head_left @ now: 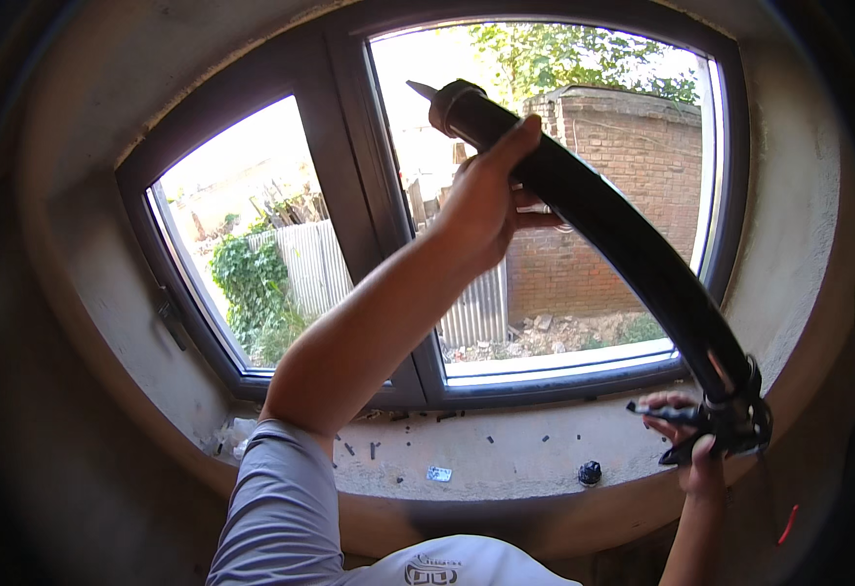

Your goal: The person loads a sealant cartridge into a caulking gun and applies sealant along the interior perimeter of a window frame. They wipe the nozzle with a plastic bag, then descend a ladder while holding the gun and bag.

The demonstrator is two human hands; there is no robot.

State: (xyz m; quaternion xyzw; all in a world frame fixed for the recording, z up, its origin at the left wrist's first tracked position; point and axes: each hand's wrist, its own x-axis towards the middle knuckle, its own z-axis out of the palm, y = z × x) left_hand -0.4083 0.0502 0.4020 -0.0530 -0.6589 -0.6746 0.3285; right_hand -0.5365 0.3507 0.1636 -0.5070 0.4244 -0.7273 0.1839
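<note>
A long black caulking gun (633, 239) slants across the view in front of the window, its nozzle (421, 90) at the upper left and its handle end at the lower right. My left hand (486, 195) is wrapped round the barrel close to the nozzle end, arm raised and bent. Down at the right, my right hand (703, 471) grips the handle and trigger (686, 420); the handle hides some of its fingers. The nozzle is up against the bright pane in this view, and whether it touches anything I cannot tell.
A dark window frame (357, 176) fills the recess, with a window handle (170, 317) at left. Scattered on the pale sill (515, 469) are small dark scraps, a bluish-white card (438, 474), a black crumpled lump (590, 474) and clear plastic (237, 435).
</note>
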